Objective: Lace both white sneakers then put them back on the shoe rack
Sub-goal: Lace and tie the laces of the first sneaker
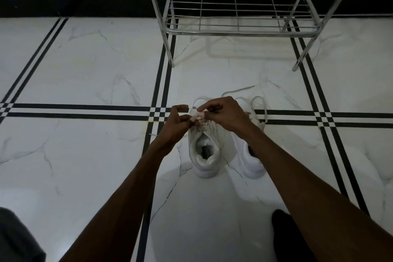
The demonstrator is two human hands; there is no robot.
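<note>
Left hand (178,122) and right hand (221,112) each pinch the lace (197,116) above the left sneaker (205,151), whose heel points back toward the person.

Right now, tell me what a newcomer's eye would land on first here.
Two bare hands, left hand and right hand, meet mid-frame, pinching a white lace over the left white sneaker. The right white sneaker stands beside it, laces loose. Beyond them stands a bare chrome wire shoe rack.
</note>
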